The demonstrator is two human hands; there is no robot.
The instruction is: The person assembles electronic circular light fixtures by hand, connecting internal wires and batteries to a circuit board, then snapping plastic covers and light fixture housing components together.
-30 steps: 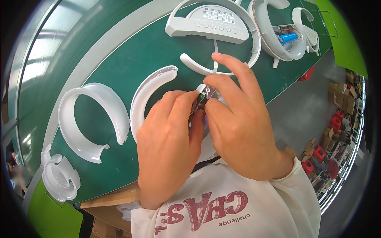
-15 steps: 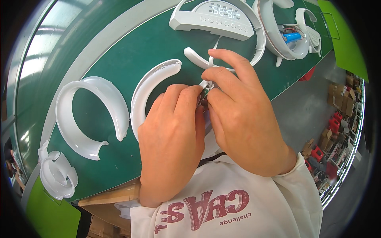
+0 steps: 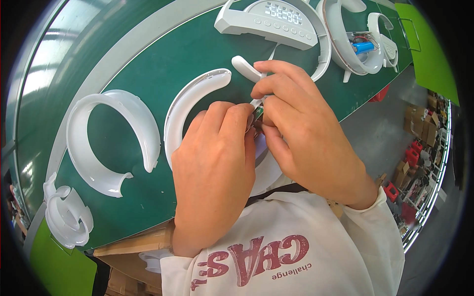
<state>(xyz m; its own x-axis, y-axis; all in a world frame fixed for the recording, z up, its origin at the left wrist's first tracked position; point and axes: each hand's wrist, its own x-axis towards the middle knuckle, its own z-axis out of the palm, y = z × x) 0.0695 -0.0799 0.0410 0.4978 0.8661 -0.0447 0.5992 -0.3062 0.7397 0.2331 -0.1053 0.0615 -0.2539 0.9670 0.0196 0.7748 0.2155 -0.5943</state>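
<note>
Both of my hands work close together over a white curved housing [image 3: 195, 91] on the green table. My left hand [image 3: 212, 167] is closed, its thumb and fingertips pinching at a small green circuit board [image 3: 259, 111], mostly covered by fingers. From the right, my right hand [image 3: 308, 130] reaches to the same spot; its thumb and a finger are pinched together, and what lies between them is hidden. A white flat cable [image 3: 272, 53] runs from a white clock panel with buttons [image 3: 271, 22] down toward my fingers.
To the left stand an open white ring shell [image 3: 81, 143] and nested white curved parts [image 3: 69, 217]. At the far right, another white ring housing [image 3: 338, 44] holds a blue cylindrical cell [image 3: 363, 47]. A cardboard box [image 3: 133, 241] sits below the table's near edge.
My right hand has shifted slightly, its thumb and finger drawing a little away from the circuit board. The left hand keeps its pinch. The view has moved slightly.
</note>
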